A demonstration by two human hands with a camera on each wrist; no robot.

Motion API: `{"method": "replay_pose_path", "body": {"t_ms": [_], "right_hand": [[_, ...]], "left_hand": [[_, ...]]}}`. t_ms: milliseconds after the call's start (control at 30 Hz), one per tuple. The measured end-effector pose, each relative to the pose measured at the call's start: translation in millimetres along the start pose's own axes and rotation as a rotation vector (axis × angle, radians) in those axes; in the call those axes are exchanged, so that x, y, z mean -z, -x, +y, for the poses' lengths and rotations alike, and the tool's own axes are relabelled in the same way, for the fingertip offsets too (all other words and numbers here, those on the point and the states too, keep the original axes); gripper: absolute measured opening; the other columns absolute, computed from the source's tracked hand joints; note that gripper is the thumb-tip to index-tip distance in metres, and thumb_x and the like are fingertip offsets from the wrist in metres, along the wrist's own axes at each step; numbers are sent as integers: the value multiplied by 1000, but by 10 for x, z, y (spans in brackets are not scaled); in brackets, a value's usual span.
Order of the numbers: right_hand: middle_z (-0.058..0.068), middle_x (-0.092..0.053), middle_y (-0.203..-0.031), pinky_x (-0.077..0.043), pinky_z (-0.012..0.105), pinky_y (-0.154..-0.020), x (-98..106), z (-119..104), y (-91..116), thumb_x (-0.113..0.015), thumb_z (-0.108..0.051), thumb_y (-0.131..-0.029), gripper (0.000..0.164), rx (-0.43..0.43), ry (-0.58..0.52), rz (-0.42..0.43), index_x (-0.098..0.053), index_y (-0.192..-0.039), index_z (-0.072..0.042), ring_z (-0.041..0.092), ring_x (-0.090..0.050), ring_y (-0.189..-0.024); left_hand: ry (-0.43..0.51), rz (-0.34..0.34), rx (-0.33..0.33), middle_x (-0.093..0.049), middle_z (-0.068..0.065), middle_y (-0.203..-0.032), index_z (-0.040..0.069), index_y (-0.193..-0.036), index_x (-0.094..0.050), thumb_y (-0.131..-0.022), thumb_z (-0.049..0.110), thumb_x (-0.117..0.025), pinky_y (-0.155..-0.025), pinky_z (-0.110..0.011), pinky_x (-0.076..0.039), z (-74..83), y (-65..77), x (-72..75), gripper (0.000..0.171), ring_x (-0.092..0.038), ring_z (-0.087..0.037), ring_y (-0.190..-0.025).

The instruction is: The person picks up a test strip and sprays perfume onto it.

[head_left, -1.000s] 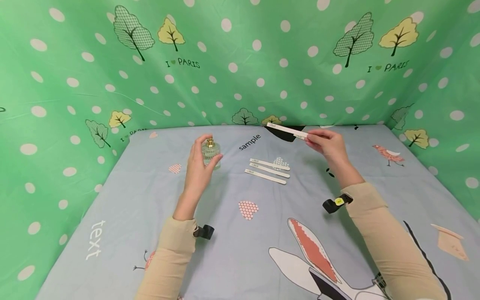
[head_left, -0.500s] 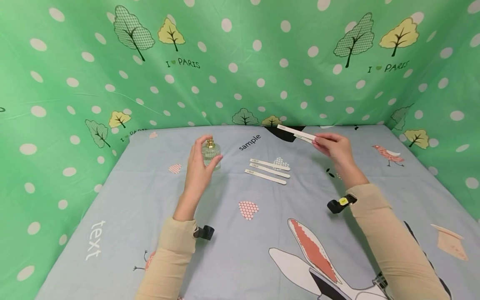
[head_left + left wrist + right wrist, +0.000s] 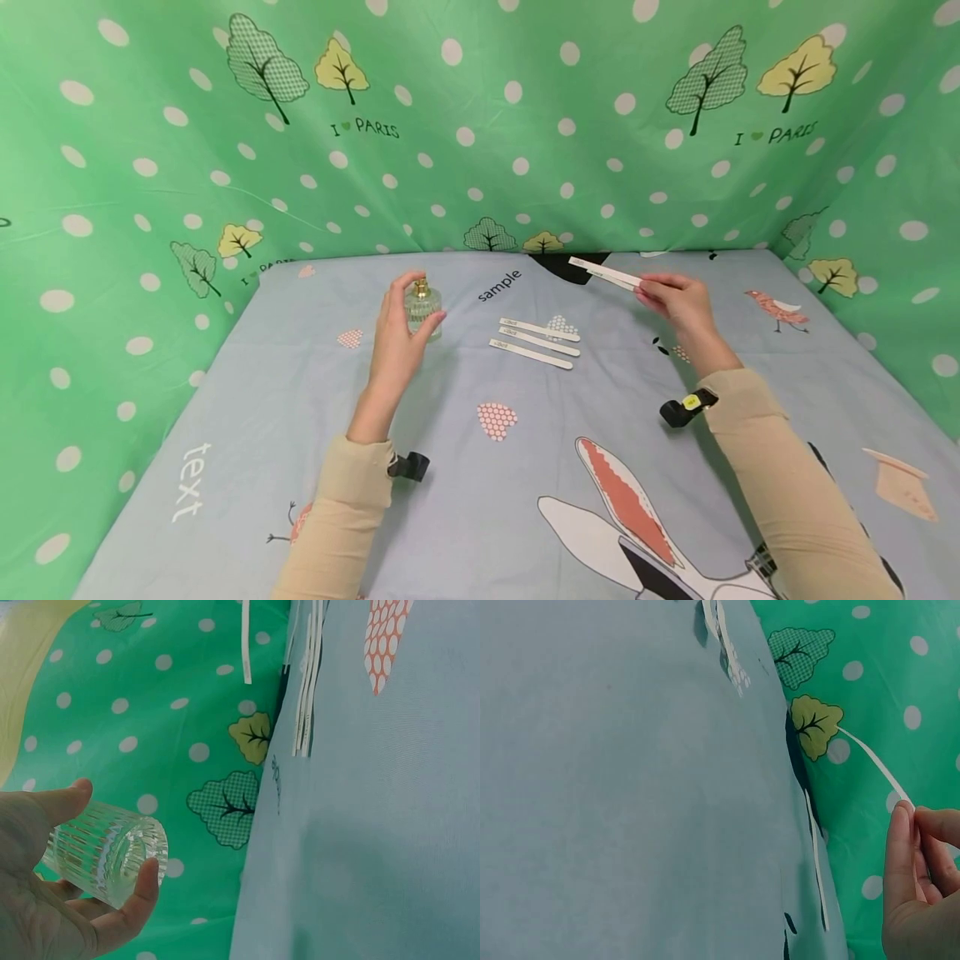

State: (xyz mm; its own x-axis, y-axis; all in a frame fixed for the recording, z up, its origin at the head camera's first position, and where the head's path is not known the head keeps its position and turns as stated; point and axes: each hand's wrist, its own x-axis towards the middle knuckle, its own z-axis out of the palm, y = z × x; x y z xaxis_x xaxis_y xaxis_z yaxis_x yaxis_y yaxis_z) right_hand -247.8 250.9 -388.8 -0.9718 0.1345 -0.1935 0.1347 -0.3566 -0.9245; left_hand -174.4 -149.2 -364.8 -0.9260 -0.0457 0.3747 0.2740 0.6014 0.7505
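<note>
Your left hand (image 3: 397, 346) is curled round a ribbed clear-glass perfume bottle (image 3: 422, 304) with a gold spray neck, thumb on its right side and 1 finger reaching over the top; whether that finger presses the sprayer you cannot tell. The bottle is held above the cloth, and the left wrist view shows its round base, with 1 fingertip close to the base's edge. Your right hand (image 3: 682, 308) pinches the end of 1 slim white test strip (image 3: 600, 269) between thumb and fingertip, other fingers folded in; the strip's free end points left, raised above the far side of the table and well apart from the bottle. Just below it in your head view, partly covered by it, 1 more white strip (image 3: 817, 862) lies on the cloth near the far edge. Between your hands, 3 matching strips lie side by side at a slant: an upper strip (image 3: 536, 328), a middle strip (image 3: 538, 341) and a lower strip (image 3: 531, 354), each with dark print at its left end too small to read. The 2 upper ones cross a white-dotted heart (image 3: 561, 320) printed on the blue-grey tablecloth (image 3: 450, 517). A pink-dotted heart (image 3: 497, 421) lies nearer you, with printed rabbit ears (image 3: 630, 500) to its lower right. Green polka-dot fabric (image 3: 525, 175) hangs behind the table.
</note>
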Motion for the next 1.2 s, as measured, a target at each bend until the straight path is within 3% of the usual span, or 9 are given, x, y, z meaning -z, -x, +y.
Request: {"method": "replay_pose_path", "body": {"t_ms": [233,633,1200], "right_hand": [[1,-72,-75,-60,18,-72,68,26,-23,-65,9,-90,24,-20,15,22,-75,-79,-11,9,-74,-70],[-4,-73,-76,-59,20,-79,118,71,-48,-67,0,-92,16,-62,140,95,-74,-88,-14,5,-73,-73],[-6,-70,-75,-58,16,-76,157,106,-80,-64,-1,-94,12,-102,194,138,-71,-95,-11,3,-72,-71]], "left_hand": [[6,-2,6,-44,-11,-150,19,-145,-38,-94,20,-68,-116,-53,-37,10,4,-3,59,-43,-30,-140],[13,2,8,-45,-11,-150,20,-145,-38,-94,20,-69,-117,-52,-36,14,12,5,59,-42,-29,-140],[10,8,4,-45,-10,-149,20,-144,-39,-94,20,-69,-116,-52,-37,-2,18,4,59,-42,-29,-140]]}}
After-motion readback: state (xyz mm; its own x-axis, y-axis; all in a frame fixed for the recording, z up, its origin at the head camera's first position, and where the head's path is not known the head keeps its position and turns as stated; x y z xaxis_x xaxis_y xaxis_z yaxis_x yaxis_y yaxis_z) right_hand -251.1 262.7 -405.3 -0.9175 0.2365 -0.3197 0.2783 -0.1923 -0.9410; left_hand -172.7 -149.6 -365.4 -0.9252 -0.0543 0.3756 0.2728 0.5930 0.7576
